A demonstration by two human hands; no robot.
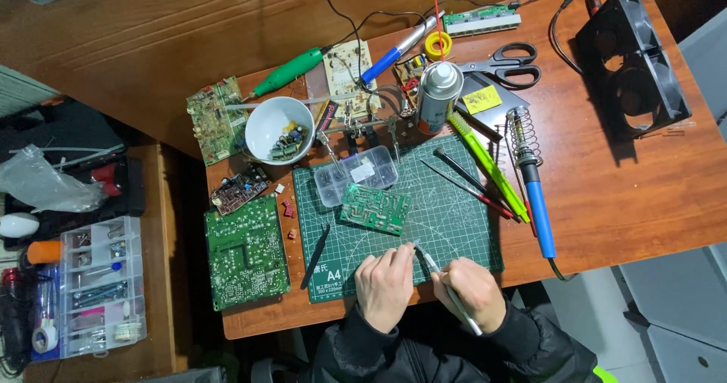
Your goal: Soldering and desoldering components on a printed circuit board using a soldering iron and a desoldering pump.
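Right hand (467, 290) grips tweezers (447, 286) pencil-style; left hand (385, 284), fingers curled, pinches something tiny at their tip, circuit board (375, 209) just beyond the fingertips.

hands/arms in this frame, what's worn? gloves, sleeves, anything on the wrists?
No gloves: the left hand and right hand are both bare. Both arms are in black padded jacket sleeves with a slight sheen, quilted look, cuffs reaching the wrists. No watch, rings or straps visible; the cuffs cover the wrists, so anything beneath them cannot be seen.
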